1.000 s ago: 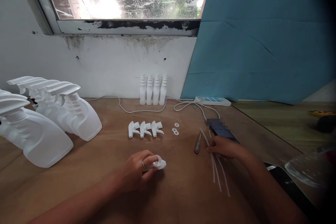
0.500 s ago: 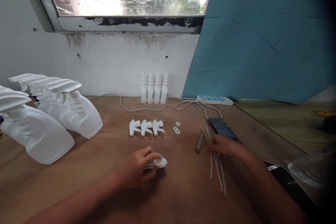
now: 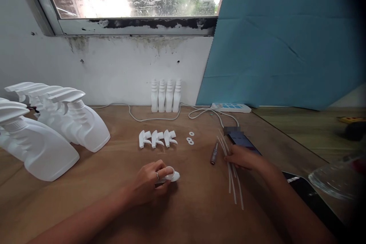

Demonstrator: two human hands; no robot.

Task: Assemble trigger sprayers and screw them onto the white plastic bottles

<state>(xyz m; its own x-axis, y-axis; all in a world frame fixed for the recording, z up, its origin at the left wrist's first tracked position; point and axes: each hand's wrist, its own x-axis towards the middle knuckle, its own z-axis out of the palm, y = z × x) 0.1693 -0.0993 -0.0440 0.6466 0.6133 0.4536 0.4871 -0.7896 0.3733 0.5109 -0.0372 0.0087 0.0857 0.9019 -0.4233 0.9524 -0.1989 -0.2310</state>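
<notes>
Currently left hand point(image 3: 151, 179) is clamping a white plastic spray head point(image 3: 175, 176), left of the slim tapered brownish tool point(image 3: 214, 155); right hand point(image 3: 241, 156) is touching thin translucent plastic tubes point(image 3: 234, 190) just right of that tool, can't tell if pinching

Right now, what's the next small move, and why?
I'd probably have the right hand single out one of the thin tubes and keep the left hand where it is. The right fingertips are at the tubes, which lie loosely fanned and crossing, so one could drag others along. The left hand grips a white sprayer head.
</notes>
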